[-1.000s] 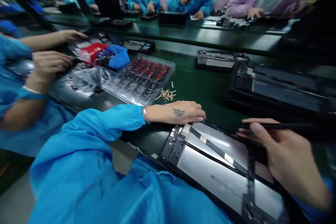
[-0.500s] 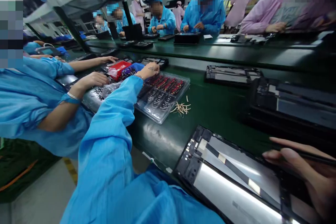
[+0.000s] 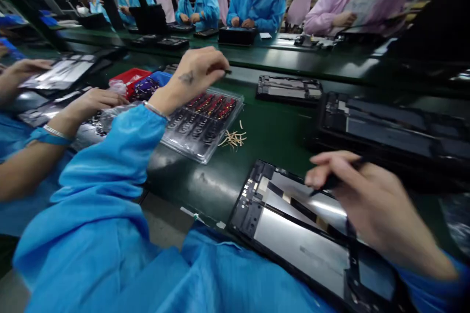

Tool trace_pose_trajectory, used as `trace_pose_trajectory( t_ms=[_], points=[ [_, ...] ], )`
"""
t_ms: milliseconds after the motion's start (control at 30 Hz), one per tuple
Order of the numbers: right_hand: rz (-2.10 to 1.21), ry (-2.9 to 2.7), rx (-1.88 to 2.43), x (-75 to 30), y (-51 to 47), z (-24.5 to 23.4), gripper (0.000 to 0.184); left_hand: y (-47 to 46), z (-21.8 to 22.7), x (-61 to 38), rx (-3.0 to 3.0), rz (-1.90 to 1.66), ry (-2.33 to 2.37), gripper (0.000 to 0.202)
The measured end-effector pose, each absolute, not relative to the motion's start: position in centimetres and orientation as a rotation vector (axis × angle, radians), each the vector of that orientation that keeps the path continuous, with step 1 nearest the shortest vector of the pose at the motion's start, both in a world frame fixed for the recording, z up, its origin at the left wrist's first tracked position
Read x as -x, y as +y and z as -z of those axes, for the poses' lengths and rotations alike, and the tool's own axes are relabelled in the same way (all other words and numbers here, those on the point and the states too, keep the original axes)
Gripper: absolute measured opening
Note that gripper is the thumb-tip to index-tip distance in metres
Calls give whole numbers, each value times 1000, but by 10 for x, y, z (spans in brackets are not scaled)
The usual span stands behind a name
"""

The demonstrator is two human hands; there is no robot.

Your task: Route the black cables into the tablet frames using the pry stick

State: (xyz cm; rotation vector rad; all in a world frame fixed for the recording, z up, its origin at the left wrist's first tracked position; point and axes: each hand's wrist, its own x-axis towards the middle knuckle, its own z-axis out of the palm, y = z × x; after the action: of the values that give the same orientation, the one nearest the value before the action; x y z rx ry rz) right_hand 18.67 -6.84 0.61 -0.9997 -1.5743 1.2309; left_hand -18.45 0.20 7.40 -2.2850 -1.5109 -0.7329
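Note:
My left hand (image 3: 200, 76) is raised above a clear plastic tray (image 3: 205, 154), its thumb and fingertips pinched on a small dark part (image 3: 228, 72). Rows of red-and-black components (image 3: 216, 106) and dark pieces fill the tray's compartments. An opened tablet (image 3: 293, 244) lies in front of me, its silver batteries and flat cables exposed. Over its upper right side hovers my right hand (image 3: 362, 200), somewhat blurred, with fingers closed around a dark slender tool (image 3: 325, 186) that points down at the tablet. The exact kind of tool is unclear.
Thin pale strips (image 3: 233, 139) lie beside the tray. Opened tablets (image 3: 389, 124) are stacked at right, with another stack (image 3: 290, 88) farther back. At left, a co-worker's hand (image 3: 91, 102) is near a red bin (image 3: 129, 79) and a blue bin (image 3: 161, 77).
My left hand has lifted off the tray, now with a small dark part in its fingers. My right hand has moved left over the tablet with the tool. The view has shifted right.

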Motion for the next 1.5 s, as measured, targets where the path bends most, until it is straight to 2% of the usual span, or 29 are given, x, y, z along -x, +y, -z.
trace_pose_trajectory(
  t_ms=[100, 200, 267, 467, 633, 700, 800, 1033, 1167, 1233, 1333, 1500],
  points=[
    [-1801, -1280, 940, -159, -71, -8, 27, -31, -65, 107, 2327, 770, -767, 29],
    [-1893, -1138, 873, -153, -74, -3, 27, -60, -46, 54, 2305, 618, -173, 21],
    [-1870, -1096, 879, -157, -76, -2, 24, -69, -35, 39, 2230, 569, 64, 20],
    [-1896, -1102, 905, -165, -79, -3, 24, -65, -31, 34, 2213, 591, 242, 20],
    [-2015, -1114, 840, -163, -81, 0, 41, -63, -43, 30, 2198, 584, 289, 24],
    [-2028, -1130, 817, -164, -81, -1, 37, -63, -43, 30, 2189, 592, 303, 27],
    [-1942, -1173, 852, -168, -79, -2, 22, -65, -36, 31, 2209, 598, 303, 26],
    [-1624, -1393, 925, -168, -76, -1, 16, -71, -21, 35, 2336, 656, 207, 19],
    [-1276, -1665, 963, -168, -76, -4, 15, -74, -19, 34, 2430, 896, -310, 13],
    [-1059, -1807, 945, -170, -75, -4, 15, -76, -19, 33, 2388, 888, -556, 12],
    [-773, -1935, 897, -171, -75, -1, 14, -78, -20, 31, 2377, 817, -692, 10],
    [-548, -2028, 780, -173, -77, 4, 14, -87, -21, 28, 2399, 763, -801, 10]
  ],
)
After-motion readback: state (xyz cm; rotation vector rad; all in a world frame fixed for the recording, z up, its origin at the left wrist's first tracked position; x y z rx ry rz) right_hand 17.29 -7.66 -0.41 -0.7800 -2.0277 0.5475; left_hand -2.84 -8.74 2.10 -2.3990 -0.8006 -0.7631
